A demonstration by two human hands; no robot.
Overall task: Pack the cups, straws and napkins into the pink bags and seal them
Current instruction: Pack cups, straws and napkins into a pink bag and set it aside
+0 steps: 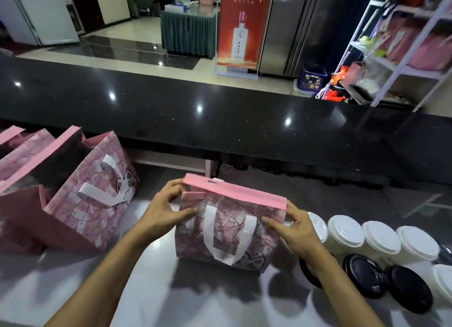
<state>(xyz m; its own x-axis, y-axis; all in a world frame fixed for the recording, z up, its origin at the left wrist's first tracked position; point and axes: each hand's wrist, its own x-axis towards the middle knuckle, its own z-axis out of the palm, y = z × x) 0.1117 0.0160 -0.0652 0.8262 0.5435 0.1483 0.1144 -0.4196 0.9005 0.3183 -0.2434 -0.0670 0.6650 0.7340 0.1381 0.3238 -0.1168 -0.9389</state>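
Two hands work one pink bag [227,231], which stands on the worktop [122,290] in front of us. Our left hand [166,211] pinches its left top corner and our right hand [293,229] grips the right edge, fingers curled on the bag. We judge the sealing step is in hand: we should fold the pink flap [234,192] down evenly and press along it. Lidded cups [346,231] wait just to the right; open bags [93,187] stand left.

A pale glossy desk [151,290] carries a pink bag [227,231] standing upright at the middle, open pink bags [80,197] at the left, and white-lidded cups [381,236] with black-lidded cups [386,285] in rows at the right.
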